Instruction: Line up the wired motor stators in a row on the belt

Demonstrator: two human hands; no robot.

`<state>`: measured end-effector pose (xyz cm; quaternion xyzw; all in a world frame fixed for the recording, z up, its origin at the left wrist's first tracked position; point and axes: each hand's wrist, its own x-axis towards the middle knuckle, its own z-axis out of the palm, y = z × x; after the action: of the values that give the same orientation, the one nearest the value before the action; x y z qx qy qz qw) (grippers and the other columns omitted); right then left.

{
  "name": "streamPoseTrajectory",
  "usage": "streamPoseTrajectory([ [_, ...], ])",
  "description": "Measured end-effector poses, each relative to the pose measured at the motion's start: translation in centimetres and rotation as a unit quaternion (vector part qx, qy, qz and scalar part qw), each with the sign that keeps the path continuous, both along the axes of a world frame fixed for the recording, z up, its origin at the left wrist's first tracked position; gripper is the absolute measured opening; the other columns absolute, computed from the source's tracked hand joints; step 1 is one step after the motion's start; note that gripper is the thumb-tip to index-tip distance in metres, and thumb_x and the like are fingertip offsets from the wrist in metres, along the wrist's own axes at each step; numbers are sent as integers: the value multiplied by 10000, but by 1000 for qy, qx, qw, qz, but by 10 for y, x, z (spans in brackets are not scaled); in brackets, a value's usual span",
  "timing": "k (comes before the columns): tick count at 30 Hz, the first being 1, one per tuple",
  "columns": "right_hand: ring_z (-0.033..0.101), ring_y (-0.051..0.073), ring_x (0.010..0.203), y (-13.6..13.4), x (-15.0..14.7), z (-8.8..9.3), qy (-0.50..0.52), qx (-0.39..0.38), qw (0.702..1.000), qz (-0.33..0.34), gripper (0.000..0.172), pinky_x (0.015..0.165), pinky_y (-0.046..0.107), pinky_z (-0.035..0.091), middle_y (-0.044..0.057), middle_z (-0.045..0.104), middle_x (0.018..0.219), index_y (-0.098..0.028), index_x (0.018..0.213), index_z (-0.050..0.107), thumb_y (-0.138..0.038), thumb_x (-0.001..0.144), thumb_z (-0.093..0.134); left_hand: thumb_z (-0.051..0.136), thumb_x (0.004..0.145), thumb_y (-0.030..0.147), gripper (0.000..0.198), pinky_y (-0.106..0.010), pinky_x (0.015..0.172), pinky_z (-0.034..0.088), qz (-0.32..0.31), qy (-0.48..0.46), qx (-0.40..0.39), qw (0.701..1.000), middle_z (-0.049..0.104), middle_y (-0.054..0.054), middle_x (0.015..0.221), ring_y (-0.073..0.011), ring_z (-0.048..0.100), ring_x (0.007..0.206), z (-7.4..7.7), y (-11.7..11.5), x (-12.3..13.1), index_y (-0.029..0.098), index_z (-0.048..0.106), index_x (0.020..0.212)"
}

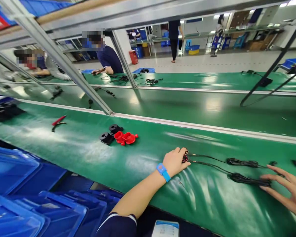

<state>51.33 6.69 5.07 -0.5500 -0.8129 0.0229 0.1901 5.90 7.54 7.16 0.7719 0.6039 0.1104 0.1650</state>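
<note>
My left hand (175, 161), with a blue wristband, is closed around small round black-and-red parts (185, 156) at the end of two thin black cables (209, 163) lying on the green mat. My right hand (288, 191) lies flat with fingers spread, its fingertips on a coiled black cable bundle (244, 178). A second coiled bundle (241, 162) lies just behind it. Further left on the mat sit two black spool-like parts (111, 133) beside a red plastic piece (125, 138).
Red-handled pliers (58, 122) lie far left on the mat. Blue plastic bins (27, 194) stand below the near edge. A metal frame post (64, 62) slants across. A green conveyor (187, 105) runs behind; two seated people and one standing person are beyond.
</note>
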Motion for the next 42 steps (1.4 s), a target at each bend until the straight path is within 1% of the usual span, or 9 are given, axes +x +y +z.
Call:
streamPoseTrajectory([
  [3,582,374,1151,-2,-27,18,-35,18,999,10,673,861,575,514,82,538,1381,-397,1288,519,-844,786,495,792,788,494,719,-377,868,554,-12,-53,13,998,580,-44,1153,-245,637,973,-4,-6,-12,251,424,1357],
  [8,586,252,1171,6,-137,44,36,-56,987,149,393,972,444,520,55,599,1290,-314,1273,541,-554,961,533,788,821,362,415,-302,772,540,-19,-158,29,987,591,-12,1093,-122,593,700,-16,-7,-23,220,556,1134],
  [10,593,247,1147,15,-178,41,30,-96,971,217,337,980,435,512,75,614,1258,-255,1249,573,-446,971,567,767,841,319,297,-291,785,533,-38,-163,29,986,594,-1,1065,-130,607,766,-17,-6,-23,221,592,1060],
  [13,622,261,1031,30,-215,25,-37,-80,966,243,256,894,442,526,97,650,1166,-177,1187,620,-256,944,599,737,866,281,177,-297,863,513,-59,-172,42,982,599,-2,1050,-168,611,961,-17,-5,-22,219,624,987],
  [16,624,247,835,36,-220,9,-99,2,968,231,191,739,400,498,96,674,968,-153,1063,682,-182,966,519,721,882,285,144,-305,877,503,-77,-160,53,983,600,-12,1063,-174,600,988,-17,-5,-24,216,638,978],
  [19,603,210,762,36,-213,4,-91,29,969,228,257,714,351,451,75,655,860,-171,993,696,-214,1020,444,726,880,310,184,-323,886,493,-103,-118,58,986,600,-20,1093,-187,589,999,-17,-3,-27,223,638,1016],
  [24,610,194,801,33,-210,10,-14,-21,973,231,257,749,335,457,62,656,880,-175,998,673,-264,1044,436,717,886,366,202,-349,789,445,-136,-70,90,984,632,-15,1084,-199,577,924,-16,-2,-29,204,613,948],
  [31,605,169,829,28,-209,19,101,-92,963,233,133,784,319,484,42,656,921,-195,1048,652,-232,1012,529,622,938,253,77,-355,829,443,-127,-161,176,963,609,-47,1058,-193,566,944,-10,-9,-29,198,608,990],
  [42,622,157,806,27,-207,27,153,-114,955,228,105,748,304,485,24,675,917,-207,1023,664,-247,988,573,565,972,252,125,-390,799,499,-165,-153,151,963,525,-80,1055,-234,582,1000,-8,-14,-31,259,674,1032],
])
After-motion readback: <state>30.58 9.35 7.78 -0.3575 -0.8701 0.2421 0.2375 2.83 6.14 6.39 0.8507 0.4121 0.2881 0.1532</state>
